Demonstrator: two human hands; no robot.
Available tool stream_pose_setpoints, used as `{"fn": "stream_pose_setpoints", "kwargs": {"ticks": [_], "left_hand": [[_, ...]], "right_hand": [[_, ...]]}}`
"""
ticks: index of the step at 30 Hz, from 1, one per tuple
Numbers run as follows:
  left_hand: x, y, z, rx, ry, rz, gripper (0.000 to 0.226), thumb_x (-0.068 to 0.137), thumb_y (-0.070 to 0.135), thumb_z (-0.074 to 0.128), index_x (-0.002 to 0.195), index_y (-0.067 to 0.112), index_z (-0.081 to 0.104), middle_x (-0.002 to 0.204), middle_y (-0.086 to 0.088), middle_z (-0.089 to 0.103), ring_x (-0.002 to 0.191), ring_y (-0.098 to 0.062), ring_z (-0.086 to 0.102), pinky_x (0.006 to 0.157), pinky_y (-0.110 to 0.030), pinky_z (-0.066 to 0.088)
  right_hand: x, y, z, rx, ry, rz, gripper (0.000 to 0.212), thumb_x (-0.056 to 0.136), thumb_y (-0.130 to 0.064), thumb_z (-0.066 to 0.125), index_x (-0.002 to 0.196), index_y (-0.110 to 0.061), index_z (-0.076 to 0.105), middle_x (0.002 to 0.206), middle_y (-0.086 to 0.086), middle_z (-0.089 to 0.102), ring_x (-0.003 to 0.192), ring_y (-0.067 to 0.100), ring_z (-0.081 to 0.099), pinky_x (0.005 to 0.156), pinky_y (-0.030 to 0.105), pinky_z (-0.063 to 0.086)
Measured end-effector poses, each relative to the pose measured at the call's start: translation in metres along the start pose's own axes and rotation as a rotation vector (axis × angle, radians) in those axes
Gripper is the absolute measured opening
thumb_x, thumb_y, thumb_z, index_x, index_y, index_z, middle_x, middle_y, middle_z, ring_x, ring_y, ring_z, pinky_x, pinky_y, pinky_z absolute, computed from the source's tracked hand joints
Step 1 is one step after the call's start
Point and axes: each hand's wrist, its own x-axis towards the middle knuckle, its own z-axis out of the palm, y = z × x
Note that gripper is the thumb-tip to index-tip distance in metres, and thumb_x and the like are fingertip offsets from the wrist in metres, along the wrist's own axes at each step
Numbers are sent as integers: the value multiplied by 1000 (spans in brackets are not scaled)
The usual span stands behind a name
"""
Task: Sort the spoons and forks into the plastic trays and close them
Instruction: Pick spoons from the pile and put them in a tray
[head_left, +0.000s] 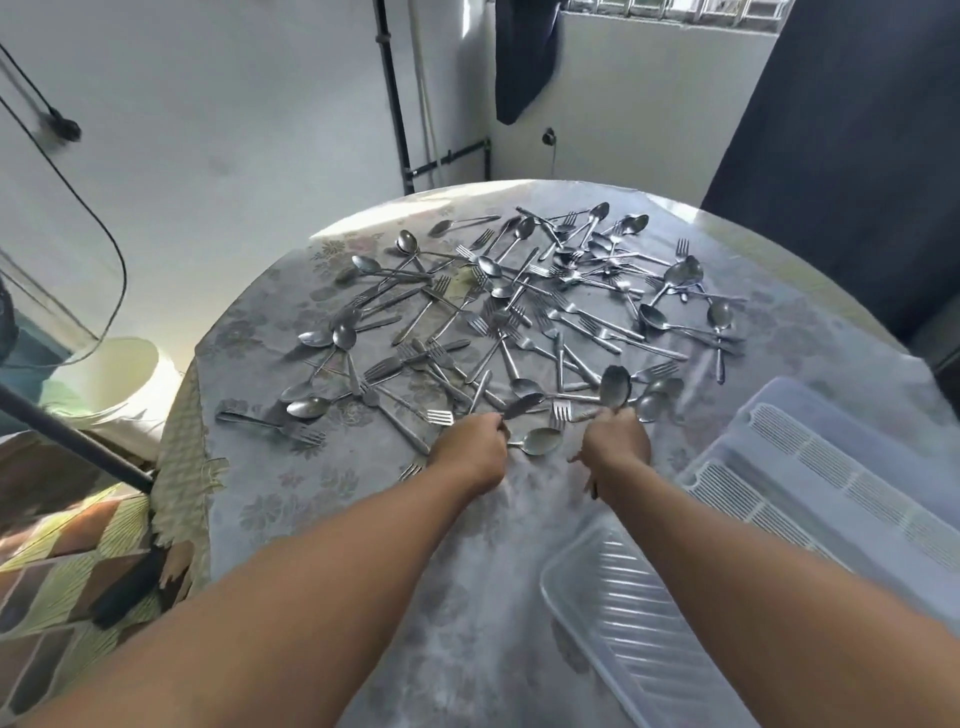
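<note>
No readable text

No words, labels, brands or numbers can be read anywhere, on any object in view.

Your table (363, 519) is round, covered with a pale floral cloth (270, 509) under a glossy clear sheet. A loose heap of spoons and forks (519, 322) lies spread across its far half, many crossing one another. One spoon (540, 441) lies apart at the heap's near edge. At your near right a clear tray (613, 613) sits on the cloth, and beyond it, at the table's right edge, white slotted trays (810, 467) lie partly overlapping.
</note>
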Motion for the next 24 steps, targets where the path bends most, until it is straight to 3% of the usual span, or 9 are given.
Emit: {"fn": "stream_pose_setpoints", "kwargs": {"ticks": [4, 7, 14, 17, 20, 24], "left_hand": [[18, -3, 10, 161, -32, 75, 34, 98, 19, 54, 126, 33, 66, 132, 1, 52, 119, -29, 58, 95, -40, 50], [25, -2, 22, 216, -41, 102, 27, 95, 26, 61, 121, 31, 67, 130, -1, 53, 119, -33, 60, 97, -43, 52], [36, -3, 35, 327, -62, 134, 17, 92, 19, 61, 108, 19, 67, 120, -8, 67, 111, -33, 64, 90, -41, 54], [41, -4, 35, 281, -159, 96, 21, 92, 26, 59, 108, 14, 65, 119, -12, 67, 109, -34, 63, 90, -40, 53], [42, -4, 33, 183, -186, 32, 39, 99, 42, 52, 121, 10, 54, 124, -16, 61, 113, -36, 59, 89, -42, 48], [45, -2, 31, -95, -128, -9, 41, 102, 34, 39, 133, 8, 33, 116, -21, 63, 102, -38, 62, 81, -45, 49]], "right_hand": [[13, 18, 1, 89, 5, 135, 47, 101, -34, 53, 134, -4, 42, 117, 19, 64, 103, 40, 66, 81, 38, 53], [23, 25, 7, 91, 32, 199, 55, 95, -40, 64, 131, -5, 40, 115, 18, 68, 100, 38, 69, 86, 41, 56], [33, 17, 19, -46, 109, 277, 59, 96, -28, 65, 137, 3, 37, 141, 23, 54, 127, 41, 56, 102, 44, 45], [33, 13, 23, -82, 114, 308, 56, 95, -19, 61, 141, 4, 38, 145, 24, 48, 134, 40, 49, 107, 43, 41], [33, 10, 20, -69, 81, 332, 53, 93, -16, 58, 140, 4, 44, 145, 24, 48, 132, 41, 49, 108, 44, 40], [30, 13, 15, -88, 1, 227, 46, 92, -17, 54, 132, 4, 49, 135, 25, 57, 124, 41, 55, 100, 41, 46]]}}
